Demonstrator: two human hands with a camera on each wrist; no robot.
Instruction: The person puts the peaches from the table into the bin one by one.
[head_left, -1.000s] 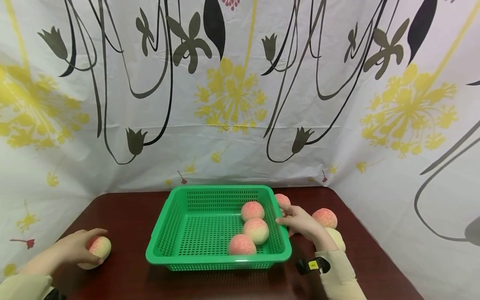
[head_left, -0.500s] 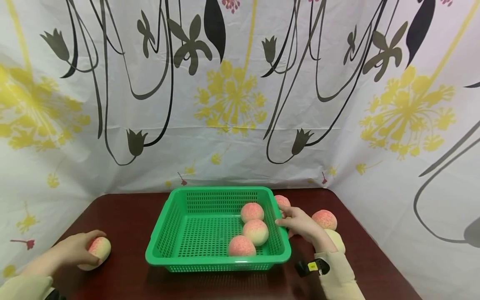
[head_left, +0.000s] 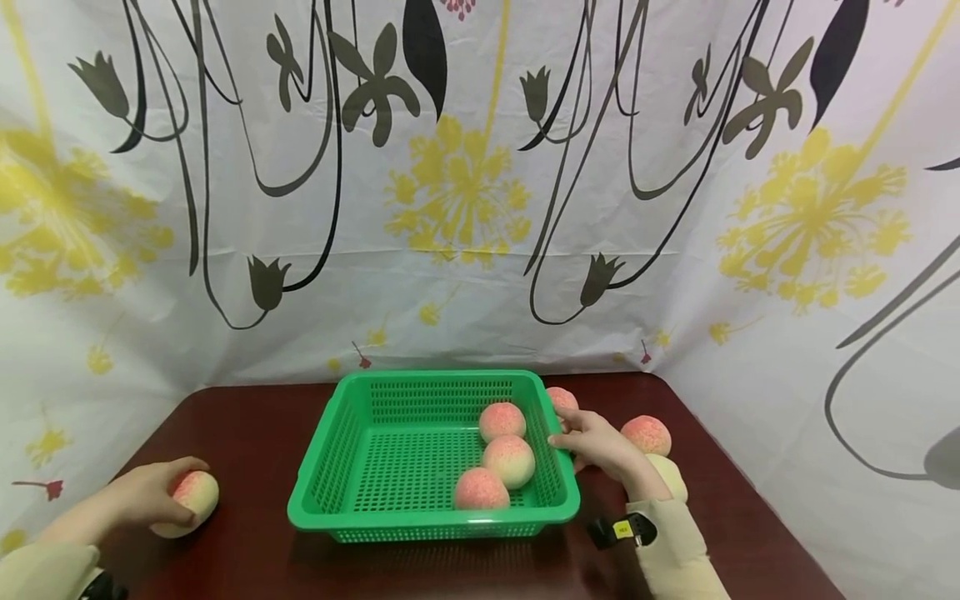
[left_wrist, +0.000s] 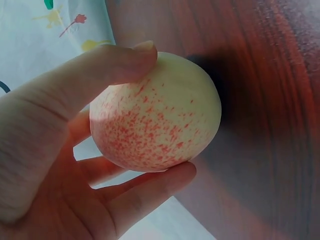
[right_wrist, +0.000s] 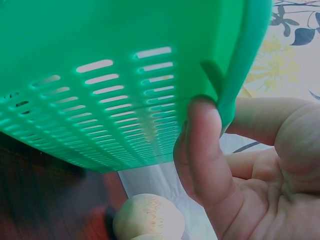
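Note:
My left hand (head_left: pixel 142 502) holds a pink-and-cream peach (head_left: pixel 197 497) at the table's left side; in the left wrist view the thumb lies on one side of the peach (left_wrist: pixel 160 115) and fingers on the other. My right hand (head_left: pixel 603 446) grips the right rim of the green basket (head_left: pixel 433 520). The right wrist view shows fingertips (right_wrist: pixel 204 112) against the basket's wall under its rim (right_wrist: pixel 250 45), the thumb on the other side. Inside the basket, toward its right, lie three peaches (head_left: pixel 502 422), (head_left: pixel 509 462), (head_left: pixel 482 489).
Behind my right hand a peach (head_left: pixel 562 398) sits beside the basket. Farther right are a pinkish peach (head_left: pixel 647 435) and a cream one (head_left: pixel 670 477), partly covered by my right arm. A patterned white cloth (head_left: pixel 465 317) hangs behind the dark table (head_left: pixel 247 433).

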